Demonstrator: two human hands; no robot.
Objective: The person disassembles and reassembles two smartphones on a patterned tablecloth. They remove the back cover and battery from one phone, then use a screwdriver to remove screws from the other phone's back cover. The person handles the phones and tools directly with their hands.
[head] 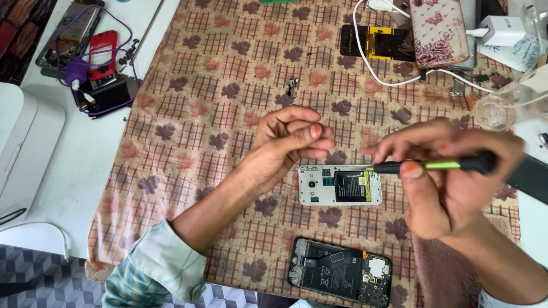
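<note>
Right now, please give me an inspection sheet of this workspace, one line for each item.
Surface: checked cloth with leaf print over a white table.
Job's things: white open-backed phone with black battery; black and green screwdriver pointing at its top edge.
Clutter: black opened phone, floral phone case, red phone frame, clear plastic bottle.
Hands: left hand pinched above the phone; right hand holds the screwdriver.
Cables: white cable, purple cable.
Surroundings: patterned grey floor.

Matt patterned cloth [228, 85] under white plastic phone [319, 197].
</note>
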